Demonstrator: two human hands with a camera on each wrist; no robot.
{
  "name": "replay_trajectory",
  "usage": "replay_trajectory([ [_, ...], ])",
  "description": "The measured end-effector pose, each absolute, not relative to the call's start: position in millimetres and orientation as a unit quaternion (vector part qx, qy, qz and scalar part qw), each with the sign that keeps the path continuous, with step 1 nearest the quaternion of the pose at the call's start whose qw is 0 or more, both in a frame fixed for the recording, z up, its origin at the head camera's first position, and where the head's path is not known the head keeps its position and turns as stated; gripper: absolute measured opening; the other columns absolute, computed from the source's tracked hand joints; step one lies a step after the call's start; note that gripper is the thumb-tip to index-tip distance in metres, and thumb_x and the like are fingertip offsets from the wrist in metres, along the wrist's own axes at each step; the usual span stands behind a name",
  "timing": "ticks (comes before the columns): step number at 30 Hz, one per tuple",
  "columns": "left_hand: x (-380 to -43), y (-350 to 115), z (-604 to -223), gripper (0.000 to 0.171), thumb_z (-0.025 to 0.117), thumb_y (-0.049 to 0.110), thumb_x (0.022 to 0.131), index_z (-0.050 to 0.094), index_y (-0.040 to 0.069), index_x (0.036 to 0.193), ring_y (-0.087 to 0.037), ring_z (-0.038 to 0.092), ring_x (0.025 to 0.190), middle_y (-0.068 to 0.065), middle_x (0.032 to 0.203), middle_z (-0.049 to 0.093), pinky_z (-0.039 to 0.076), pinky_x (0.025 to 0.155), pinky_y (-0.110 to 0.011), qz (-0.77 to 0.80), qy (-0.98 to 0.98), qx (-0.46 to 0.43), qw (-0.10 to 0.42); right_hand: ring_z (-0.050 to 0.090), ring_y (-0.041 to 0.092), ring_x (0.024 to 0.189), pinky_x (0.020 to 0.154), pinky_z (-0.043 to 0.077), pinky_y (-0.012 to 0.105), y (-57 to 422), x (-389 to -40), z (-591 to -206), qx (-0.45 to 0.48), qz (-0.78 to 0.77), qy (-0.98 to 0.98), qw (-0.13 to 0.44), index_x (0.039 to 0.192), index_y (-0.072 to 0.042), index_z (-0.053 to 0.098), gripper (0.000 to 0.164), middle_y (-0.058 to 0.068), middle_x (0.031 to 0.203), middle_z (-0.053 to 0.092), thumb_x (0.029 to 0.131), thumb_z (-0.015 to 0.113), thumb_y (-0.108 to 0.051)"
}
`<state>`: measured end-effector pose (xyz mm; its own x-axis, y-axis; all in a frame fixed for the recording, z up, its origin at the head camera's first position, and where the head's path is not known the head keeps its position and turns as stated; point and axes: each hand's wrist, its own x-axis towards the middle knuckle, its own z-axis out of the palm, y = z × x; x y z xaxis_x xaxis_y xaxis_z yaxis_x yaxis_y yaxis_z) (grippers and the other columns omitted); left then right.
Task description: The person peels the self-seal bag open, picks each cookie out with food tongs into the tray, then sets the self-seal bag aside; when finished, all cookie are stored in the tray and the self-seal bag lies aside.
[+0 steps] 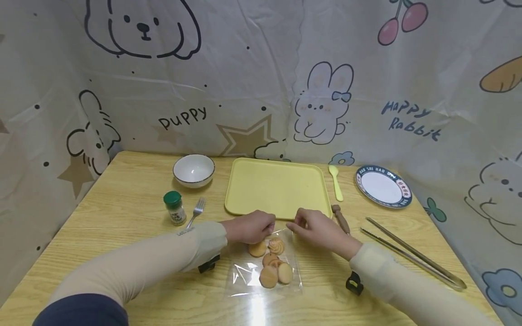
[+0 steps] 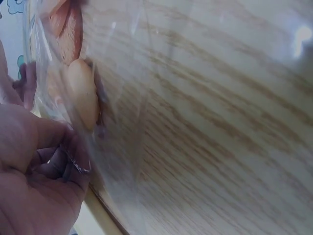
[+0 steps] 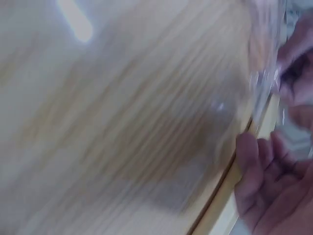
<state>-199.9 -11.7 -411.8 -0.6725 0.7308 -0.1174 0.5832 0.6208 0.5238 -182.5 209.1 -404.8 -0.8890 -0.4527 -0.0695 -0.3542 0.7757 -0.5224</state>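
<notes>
A clear plastic bag (image 1: 241,280) of several cookies (image 1: 268,276) lies on the table in front of the person, in the head view. The left hand (image 1: 250,227) pinches the bag's far edge between thumb and fingers, as the left wrist view also shows. Close to the bag's far right corner is the right hand (image 1: 320,230), its fingers loosely bent. In the right wrist view, nothing can be made out between the right hand's fingertips (image 3: 246,146). Just beyond both hands is a yellow tray (image 1: 277,188).
A white bowl (image 1: 193,172), a green-capped shaker (image 1: 174,208) and a fork (image 1: 197,210) stand or lie left of the tray. On the right are a yellow spoon (image 1: 336,183), a brown handle (image 1: 340,219), a rimmed plate (image 1: 382,186) and metal tongs (image 1: 416,257).
</notes>
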Motion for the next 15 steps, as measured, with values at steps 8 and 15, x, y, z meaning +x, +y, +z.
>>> replay_trajectory([
  [8, -200.5, -12.9, -414.6, 0.018, 0.049, 0.006, 0.097, 0.052, 0.009, 0.080, -0.008, 0.046, 0.069, 0.005, 0.074, 0.047, 0.037, 0.062, -0.019, 0.221, 0.889, 0.370, 0.155, 0.031, 0.006, 0.042, 0.042, 0.023, 0.021, 180.4, -170.9, -404.7, -0.166, -0.192, 0.958, 0.133, 0.052, -0.019, 0.039, 0.049, -0.009, 0.046, 0.033, 0.093, 0.059, -0.035],
  [15, -200.1, -12.9, -416.3, 0.017, 0.050, 0.006, 0.097, 0.053, 0.011, 0.081, -0.008, 0.046, 0.069, 0.006, 0.074, 0.047, 0.037, 0.062, -0.019, 0.213, 0.890, 0.374, 0.149, 0.037, 0.007, 0.048, 0.048, 0.031, 0.019, 188.4, -171.8, -399.2, -0.221, -0.240, 0.929, 0.173, 0.062, -0.013, 0.048, 0.036, -0.006, 0.055, 0.040, 0.098, 0.053, -0.017],
])
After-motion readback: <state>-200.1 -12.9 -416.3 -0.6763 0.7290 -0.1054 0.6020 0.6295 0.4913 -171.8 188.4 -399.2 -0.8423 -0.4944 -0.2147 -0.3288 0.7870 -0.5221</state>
